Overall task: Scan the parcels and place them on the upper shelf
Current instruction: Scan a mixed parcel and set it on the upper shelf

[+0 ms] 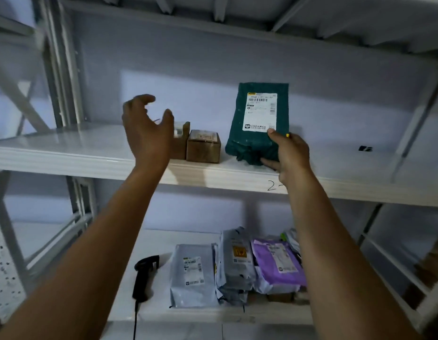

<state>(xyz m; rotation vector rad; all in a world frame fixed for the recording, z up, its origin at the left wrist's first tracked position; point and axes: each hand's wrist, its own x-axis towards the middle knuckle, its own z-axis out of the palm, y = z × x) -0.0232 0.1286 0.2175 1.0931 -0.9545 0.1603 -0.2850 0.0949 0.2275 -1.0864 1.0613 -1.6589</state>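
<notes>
**Green parcel held upright at the upper shelf**

The right hand gripped the lower right corner of the green parcel, thumb pressed on its front beside the white shipping label and fingers curled under its bottom edge. The parcel stood upright over the upper shelf, label facing the person; whether its base touched the board could not be told. Just to its left, two small cardboard boxes sat side by side on the same shelf. The left hand hung raised in front of the left-hand box, fingers spread and loosely curved, grasping nothing. On the lower shelf a black barcode scanner lay near a grey mailer. To the right of that mailer came more grey bags and a purple mailer, leaning against one another.
</notes>
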